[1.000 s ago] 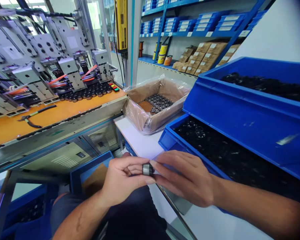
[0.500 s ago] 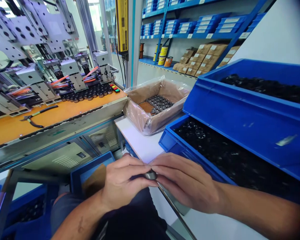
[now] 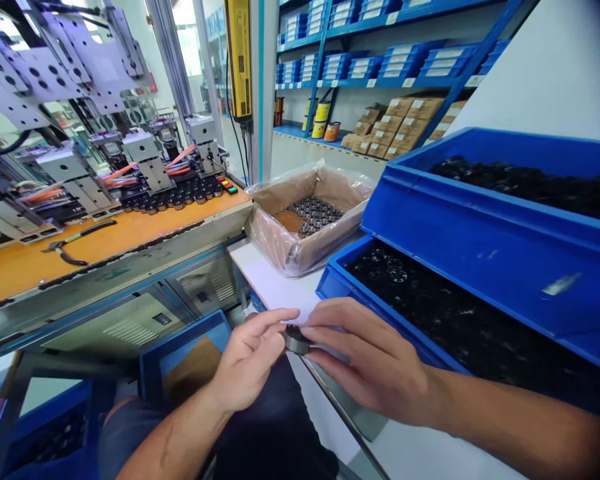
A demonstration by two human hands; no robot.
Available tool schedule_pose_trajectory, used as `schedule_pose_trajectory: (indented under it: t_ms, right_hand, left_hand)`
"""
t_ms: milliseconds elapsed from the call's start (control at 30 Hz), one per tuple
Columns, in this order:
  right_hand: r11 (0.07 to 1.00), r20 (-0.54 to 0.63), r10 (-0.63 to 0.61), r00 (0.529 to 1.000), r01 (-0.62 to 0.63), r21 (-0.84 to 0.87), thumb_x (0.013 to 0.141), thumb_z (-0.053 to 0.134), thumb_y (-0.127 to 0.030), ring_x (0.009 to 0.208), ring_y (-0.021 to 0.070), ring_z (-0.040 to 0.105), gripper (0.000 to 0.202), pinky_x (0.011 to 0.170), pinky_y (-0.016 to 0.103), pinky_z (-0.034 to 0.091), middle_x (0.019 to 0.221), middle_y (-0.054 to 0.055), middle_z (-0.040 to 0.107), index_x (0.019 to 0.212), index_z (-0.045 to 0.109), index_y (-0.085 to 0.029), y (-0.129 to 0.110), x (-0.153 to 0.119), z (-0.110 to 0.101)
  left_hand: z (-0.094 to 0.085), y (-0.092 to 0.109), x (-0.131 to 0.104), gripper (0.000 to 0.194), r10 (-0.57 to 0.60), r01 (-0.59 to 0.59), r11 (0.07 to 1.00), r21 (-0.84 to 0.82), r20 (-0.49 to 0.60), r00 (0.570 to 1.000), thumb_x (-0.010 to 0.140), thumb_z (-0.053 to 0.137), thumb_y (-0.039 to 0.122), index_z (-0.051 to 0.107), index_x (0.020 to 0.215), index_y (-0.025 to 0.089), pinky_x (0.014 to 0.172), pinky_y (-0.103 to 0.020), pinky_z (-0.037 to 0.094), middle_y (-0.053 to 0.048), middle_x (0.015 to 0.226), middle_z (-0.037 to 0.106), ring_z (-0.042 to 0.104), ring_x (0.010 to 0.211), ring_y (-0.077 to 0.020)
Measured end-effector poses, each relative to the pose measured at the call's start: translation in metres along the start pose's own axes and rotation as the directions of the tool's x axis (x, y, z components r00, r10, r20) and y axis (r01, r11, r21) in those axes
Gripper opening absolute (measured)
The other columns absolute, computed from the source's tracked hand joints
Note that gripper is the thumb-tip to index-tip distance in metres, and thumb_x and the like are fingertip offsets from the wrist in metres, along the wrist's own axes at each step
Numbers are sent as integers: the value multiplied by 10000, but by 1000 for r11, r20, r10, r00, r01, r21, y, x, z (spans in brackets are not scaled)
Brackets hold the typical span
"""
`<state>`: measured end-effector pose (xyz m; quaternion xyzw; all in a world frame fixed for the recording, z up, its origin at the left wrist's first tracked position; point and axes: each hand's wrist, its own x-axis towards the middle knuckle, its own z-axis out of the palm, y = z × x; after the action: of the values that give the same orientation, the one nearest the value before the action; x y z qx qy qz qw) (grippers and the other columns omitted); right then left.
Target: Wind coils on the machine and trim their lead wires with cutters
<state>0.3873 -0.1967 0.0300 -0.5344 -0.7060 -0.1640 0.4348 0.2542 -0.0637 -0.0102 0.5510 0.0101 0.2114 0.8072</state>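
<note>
Between my two hands is a small round part [image 3: 297, 341], a grey metal ring with a dark top. My left hand [image 3: 247, 360] has its thumb and fingers closed against the part's left side, the index finger stretched out above it. On the other side, the fingertips and thumb of my right hand [image 3: 367, 360] pinch the part's right edge. Both hands are above my lap, by the edge of a white table [image 3: 260, 270]. The part's underside is hidden.
A plastic-lined carton [image 3: 280, 250] holds many small round parts. Blue bins [image 3: 480, 233] of black pieces are stacked on the right. On the orange bench [image 3: 145, 230] at left lie pliers [image 3: 67, 245] and rows of round parts [image 3: 175, 197], before a machine [image 3: 143, 150].
My left thumb has come up and its index finger has lifted, uncovering more of the round part. The part has shifted slightly left and up. My right hand stays on it.
</note>
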Motion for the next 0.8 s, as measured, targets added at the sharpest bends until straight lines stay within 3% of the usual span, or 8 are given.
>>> schedule_pose_trajectory:
  t_ms: [67,167,267,367,567,667,733,800]
  right_hand:
    - [1000,8,-12,1000,12,-10,853,591,-11,945,204,618,273,781,358,587,974,131,641,1118,584,-81,0,1,0]
    - [1000,22,-15,1000,15,-20,859,578,-19,934,207,599,256,761,363,588,963,140,626,1112,577,-57,0,0,0]
    - [1000,46,-13,999,13,0,866,571,-22,926,203,584,245,752,360,587,951,141,614,1111,572,-42,0,-1,-1]
    - [1000,67,-14,998,13,7,887,544,-19,929,195,581,256,757,357,589,957,133,614,1140,563,-51,-1,-2,1]
    - [974,119,21,993,6,-227,942,541,-141,962,204,637,239,817,330,596,1015,134,649,1173,555,-84,13,-4,-5]
    - [896,115,36,993,19,-443,978,506,-262,919,202,673,237,818,321,593,1019,119,670,1157,572,-122,42,-9,-28]
    - [823,125,84,989,2,-568,998,456,-330,847,201,695,258,765,320,602,983,107,686,1094,599,-139,69,-19,-46]
    - [767,140,128,982,-9,-641,1010,394,-397,771,212,712,352,686,330,611,929,104,705,996,635,-141,98,-37,-60]
  left_hand:
    - [-5,5,1,374,162,-167,951,260,42,986,858,692,324,677,1229,277,921,-323,526,-101,1117,725,680,1021,-207]
    - [-12,16,4,417,378,-399,701,591,166,911,765,785,217,712,1173,252,884,-318,537,-105,1089,710,674,1001,-217]
    - [-13,21,7,367,437,-479,562,674,250,864,774,766,161,726,1132,231,786,-287,551,-83,955,726,686,862,-181]
    - [-8,15,6,318,462,-493,559,667,243,853,787,755,171,733,1102,212,765,-280,550,-76,908,731,685,824,-172]
    - [-21,17,17,217,497,-418,483,770,152,854,813,731,215,749,1029,201,757,-271,541,-79,937,712,679,848,-176]
    - [-61,50,51,182,543,-237,204,950,92,835,847,683,271,745,992,179,743,-282,506,-57,854,667,627,798,-167]
    - [-96,76,82,226,497,30,2,1000,-27,867,873,640,314,730,1016,164,760,-292,489,-40,780,656,603,755,-168]
    - [-128,98,116,198,457,137,-56,989,-97,884,844,661,281,741,962,144,742,-294,477,-44,729,666,605,721,-180]
